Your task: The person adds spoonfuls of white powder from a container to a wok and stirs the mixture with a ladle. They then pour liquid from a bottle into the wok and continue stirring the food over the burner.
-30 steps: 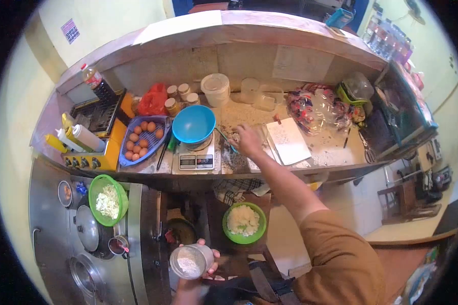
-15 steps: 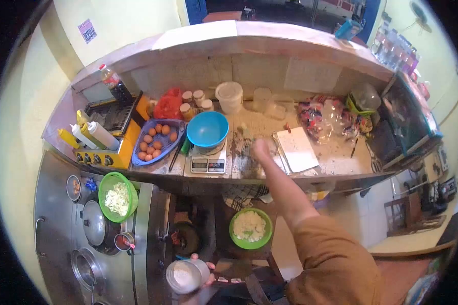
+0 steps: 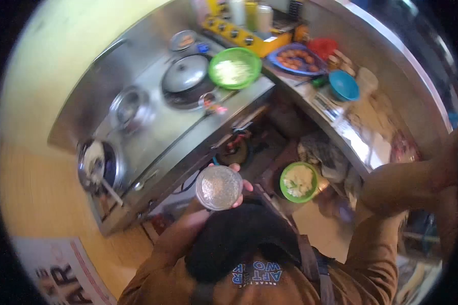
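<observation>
Here, the left grip (image 3: 247,186) clasps a jar (image 3: 218,188) near a steel worktop (image 3: 163,134), pale wall (image 3: 51,96) beyond; right grip (image 3: 447,175) unclear.

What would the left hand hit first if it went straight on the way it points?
Probably the counter, at its front edge; but depth is unclear, so the left hand and the container it holds might pass underneath.
</observation>
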Demonstrator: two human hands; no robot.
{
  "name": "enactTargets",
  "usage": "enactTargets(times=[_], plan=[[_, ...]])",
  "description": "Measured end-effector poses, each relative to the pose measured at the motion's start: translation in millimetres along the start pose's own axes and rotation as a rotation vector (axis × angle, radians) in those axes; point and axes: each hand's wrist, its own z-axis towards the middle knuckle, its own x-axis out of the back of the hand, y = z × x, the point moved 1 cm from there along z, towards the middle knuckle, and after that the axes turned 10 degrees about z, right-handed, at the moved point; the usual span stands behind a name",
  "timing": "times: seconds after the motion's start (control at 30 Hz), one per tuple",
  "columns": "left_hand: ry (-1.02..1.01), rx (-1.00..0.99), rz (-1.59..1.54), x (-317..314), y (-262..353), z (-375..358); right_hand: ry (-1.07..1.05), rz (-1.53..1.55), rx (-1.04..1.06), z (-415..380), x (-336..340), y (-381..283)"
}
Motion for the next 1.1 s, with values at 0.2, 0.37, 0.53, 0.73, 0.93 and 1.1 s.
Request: enactTargets(times=[0.2, 0.37, 0.53, 0.73, 0.93, 1.1], plan=[[0.529, -0.227, 0.196, 12.1, 3.2, -241.2, -0.061, 0.367, -0.061, -23.6, -154.9, 29.1], [0.395, -0.482, 0.068, 59.8, -47.2, -392.8, -0.145, 0.657, -0.134, -61.7, -263.5, 65.1], [0.257, -0.711, 0.084, -29.7, -38.6, -401.1, -0.258, 0.880, -0.280, -103.3, -371.3, 87.6], [0.154, -0.897, 0.228, -118.2, 6.4, -408.2, -0.397, 1.025, -0.515, -122.0, -482.2, 109.3], [0.337, -1.112, 0.350, -134.6, 70.4, -442.3, -0.771, 0.233, -0.734, -198.1, -533.5, 209.2], [0.526, -1.281, 0.387, -144.6, 122.8, -460.5, -1.549, 0.055, -0.457, -246.5, -592.6, 189.6]])
